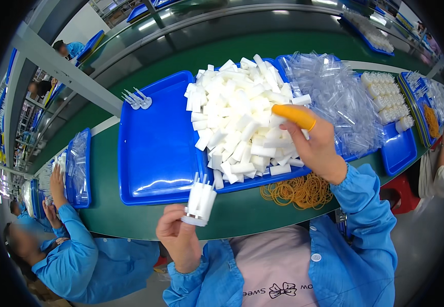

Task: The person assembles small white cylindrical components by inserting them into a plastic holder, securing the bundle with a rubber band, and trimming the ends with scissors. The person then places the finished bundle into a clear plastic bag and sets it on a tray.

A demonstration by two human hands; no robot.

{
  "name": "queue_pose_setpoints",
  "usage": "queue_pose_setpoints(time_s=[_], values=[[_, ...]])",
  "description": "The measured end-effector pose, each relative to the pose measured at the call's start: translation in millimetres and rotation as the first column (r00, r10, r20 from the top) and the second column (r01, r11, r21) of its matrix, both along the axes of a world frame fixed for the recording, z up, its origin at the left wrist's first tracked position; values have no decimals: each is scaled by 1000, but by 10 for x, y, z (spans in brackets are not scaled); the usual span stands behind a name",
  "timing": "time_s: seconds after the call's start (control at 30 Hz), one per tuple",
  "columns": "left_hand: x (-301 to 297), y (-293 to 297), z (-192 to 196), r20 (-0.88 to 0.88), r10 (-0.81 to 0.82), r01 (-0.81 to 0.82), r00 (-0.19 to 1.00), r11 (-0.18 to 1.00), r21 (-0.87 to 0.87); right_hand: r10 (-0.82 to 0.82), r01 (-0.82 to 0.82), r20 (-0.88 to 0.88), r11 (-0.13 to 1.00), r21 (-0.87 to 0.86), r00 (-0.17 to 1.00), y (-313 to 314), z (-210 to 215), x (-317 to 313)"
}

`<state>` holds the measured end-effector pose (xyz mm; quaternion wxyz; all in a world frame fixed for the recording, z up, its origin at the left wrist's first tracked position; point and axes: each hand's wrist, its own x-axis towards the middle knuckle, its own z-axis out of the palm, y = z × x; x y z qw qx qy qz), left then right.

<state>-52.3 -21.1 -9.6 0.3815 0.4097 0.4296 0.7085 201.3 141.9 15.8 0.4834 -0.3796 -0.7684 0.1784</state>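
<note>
Hands of the person came up from the lower edge in blue sleeves, over a green table (145, 215). The left hand (177, 240) was closed around a small bundle of white plastic pieces (200, 200), which stood upright out of the fist, just at the near edge of an almost bare blue tray (155, 143). The right hand (316, 146) was higher and further from the body, well apart from the left one; its forefinger wore an orange finger cot (292, 115) and pointed into the heap of loose white plastic pieces (242, 123) in the next blue tray. The fingertip touched the heap or was just above it; I could not tell which, and I could not tell if this hand pinched a piece, since the other fingers were curled and hidden behind the hand. Just below the right wrist lay a pile of yellow rubber bands (298, 192) on the table. Beyond the right hand, a heap of clear plastic tubes (334, 97) filled another tray, and further to the right stood rows of finished white bundles (388, 100). Beyond the left hand, past the bare tray, a few clear pieces (137, 99) lay on the table. Far to the left of the left hand, another person in a blue coat (79, 261) reached with both hands toward a small blue tray (81, 169).
</note>
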Motion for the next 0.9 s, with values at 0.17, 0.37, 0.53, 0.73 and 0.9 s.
queue_pose_setpoints(time_s=[0.17,0.37,0.53,0.73,0.9], values=[[169,-40,64,-241,35,-44,970,998,-34,-57,14,-253,985,-171,966,129,42,123],[274,40,150,-466,-83,144,881,985,97,8,-432,-643,747,-505,766,-201,264,22],[389,57,132,-382,-156,212,911,971,108,58,-634,-748,576,-515,661,-405,271,-84],[451,77,131,-338,-185,232,923,967,104,63,-681,-781,536,-499,622,-437,251,-103],[463,79,111,-225,-198,229,954,966,122,74,-692,-776,511,-510,626,-426,246,-68]])
